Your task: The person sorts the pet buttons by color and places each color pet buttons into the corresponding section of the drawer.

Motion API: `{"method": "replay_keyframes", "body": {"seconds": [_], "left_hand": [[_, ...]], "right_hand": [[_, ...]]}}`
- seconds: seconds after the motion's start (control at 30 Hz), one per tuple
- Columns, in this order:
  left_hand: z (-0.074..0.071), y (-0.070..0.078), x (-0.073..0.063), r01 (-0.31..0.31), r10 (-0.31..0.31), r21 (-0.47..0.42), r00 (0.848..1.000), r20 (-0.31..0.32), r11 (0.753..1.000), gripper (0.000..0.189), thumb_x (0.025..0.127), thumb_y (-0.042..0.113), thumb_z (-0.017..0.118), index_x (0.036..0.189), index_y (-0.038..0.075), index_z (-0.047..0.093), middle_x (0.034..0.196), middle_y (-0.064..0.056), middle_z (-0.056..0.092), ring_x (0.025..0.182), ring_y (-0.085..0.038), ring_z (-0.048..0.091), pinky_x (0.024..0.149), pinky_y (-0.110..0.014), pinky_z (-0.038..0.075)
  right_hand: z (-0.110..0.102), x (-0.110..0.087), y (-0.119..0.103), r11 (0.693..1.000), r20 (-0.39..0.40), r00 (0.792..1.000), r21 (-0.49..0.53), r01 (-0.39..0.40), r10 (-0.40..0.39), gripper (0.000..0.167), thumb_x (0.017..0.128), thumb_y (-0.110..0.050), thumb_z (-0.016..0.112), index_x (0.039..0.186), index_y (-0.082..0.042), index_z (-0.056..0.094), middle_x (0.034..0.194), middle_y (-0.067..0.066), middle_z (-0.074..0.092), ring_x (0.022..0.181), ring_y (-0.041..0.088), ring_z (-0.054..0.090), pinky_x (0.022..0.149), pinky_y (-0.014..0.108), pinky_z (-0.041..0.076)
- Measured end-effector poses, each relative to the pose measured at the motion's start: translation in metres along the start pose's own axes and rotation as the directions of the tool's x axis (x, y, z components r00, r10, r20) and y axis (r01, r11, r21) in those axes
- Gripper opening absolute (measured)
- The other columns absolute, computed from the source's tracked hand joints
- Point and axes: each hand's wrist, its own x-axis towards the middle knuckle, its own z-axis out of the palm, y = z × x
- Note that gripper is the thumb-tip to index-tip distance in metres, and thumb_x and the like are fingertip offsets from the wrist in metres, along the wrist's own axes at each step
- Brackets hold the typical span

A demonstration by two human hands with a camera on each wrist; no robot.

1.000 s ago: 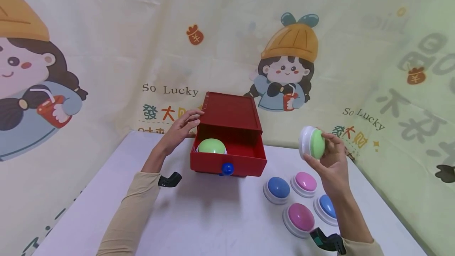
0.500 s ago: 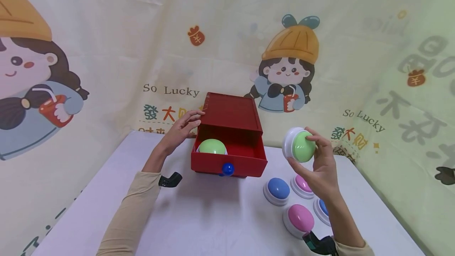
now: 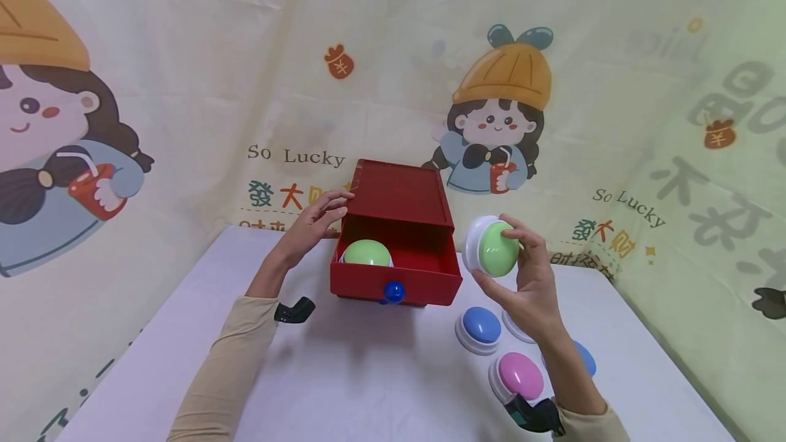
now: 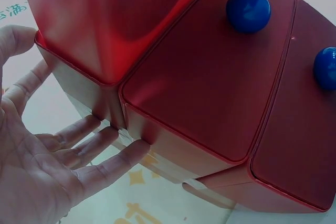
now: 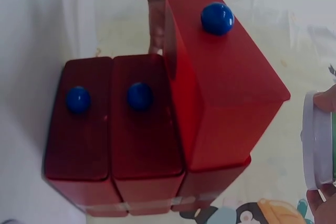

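Observation:
My right hand (image 3: 529, 286) grips a round buzzer button (image 3: 499, 249) with a green dome and white base, tipped on its side in the air, just right of a red drawer cabinet (image 3: 402, 189). The cabinet's top drawer (image 3: 362, 282), with a blue knob (image 3: 394, 292), is pulled out. Inside it, at the left, sits another green buzzer button (image 3: 366, 252). My left hand (image 3: 310, 225) rests its extended fingers against the cabinet's left side. The left wrist view shows those fingertips on the red side wall. The right wrist view catches only the held button's white base (image 5: 317, 140) and some fingers.
On the white table (image 3: 344, 374), a blue buzzer button (image 3: 482, 325) and a pink one (image 3: 520, 375) stand right of the cabinet. Another blue one (image 3: 585, 358) is partly behind my right forearm. Two lower drawers (image 5: 142, 140) are closed. A printed cloth (image 3: 381, 108) hangs behind.
My right hand has carried the green button leftward towards the open drawer, turning its dome more towards the head camera. My left hand has stayed at the cabinet's side.

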Motion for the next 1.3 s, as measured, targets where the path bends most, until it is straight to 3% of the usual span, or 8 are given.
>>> {"method": "replay_keyframes", "body": {"seconds": [0.43,0.63,1.0,1.3], "left_hand": [[0.000,-0.002,0.000,-0.005,0.005,0.006,1.000,0.002,1.000,0.046,0.106,0.033,0.051,0.150,0.019,0.046,0.153,-0.010,0.046,0.137,-0.035,0.048,0.100,-0.057,0.052],[0.000,-0.001,0.001,-0.009,0.009,0.006,1.000,0.006,1.000,0.046,0.106,0.033,0.051,0.150,0.019,0.046,0.153,-0.011,0.046,0.136,-0.035,0.049,0.100,-0.057,0.052],[0.000,-0.002,0.001,-0.006,0.006,0.010,1.000,0.005,1.000,0.046,0.106,0.033,0.052,0.150,0.020,0.046,0.153,-0.010,0.046,0.137,-0.035,0.048,0.100,-0.057,0.052],[0.000,-0.002,0.001,-0.010,0.010,0.011,1.000,0.004,1.000,0.046,0.106,0.033,0.052,0.150,0.020,0.046,0.154,-0.011,0.045,0.136,-0.035,0.048,0.100,-0.058,0.052]], "right_hand": [[0.022,0.007,-0.002,1.000,0.038,0.999,0.012,-0.015,0.014,0.081,0.073,0.014,0.082,0.142,0.000,0.043,0.157,0.008,0.041,0.142,0.028,0.040,0.108,0.025,0.046],[0.032,0.009,-0.001,1.000,0.052,0.999,0.005,0.012,-0.012,0.080,0.073,0.012,0.083,0.142,-0.001,0.044,0.157,0.010,0.041,0.143,0.028,0.039,0.109,0.027,0.046],[0.043,0.016,0.005,0.999,0.097,0.994,-0.030,-0.044,0.046,0.078,0.076,0.003,0.086,0.142,-0.011,0.047,0.157,0.004,0.042,0.143,0.020,0.041,0.105,0.031,0.050],[0.047,0.019,0.010,0.994,0.229,0.968,-0.064,-0.088,0.100,0.075,0.081,-0.005,0.084,0.146,-0.020,0.049,0.157,0.006,0.043,0.143,0.019,0.040,0.105,0.047,0.049]]}}
